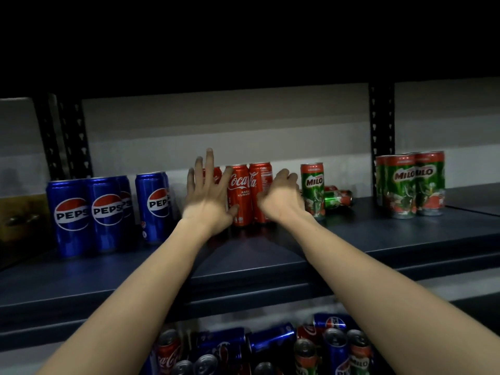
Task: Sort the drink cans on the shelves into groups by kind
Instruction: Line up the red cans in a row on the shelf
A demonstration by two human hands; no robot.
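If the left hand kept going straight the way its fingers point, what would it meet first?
Probably the leftmost Coca-Cola can, half hidden behind the spread fingers of the left hand. Depth is unclear; the fingers may already touch it. Beyond it is only the back wall.

On the upper shelf [351,239] the Pepsi cans [89,215] stand at left, the Coca-Cola cans [243,193] in the middle, between both hands. Right of them one Milo can [313,190] stands w/ another one lying [338,197] behind it; a Milo group [411,182] stands far right. Mixed cans [270,350] lie on the shelf below
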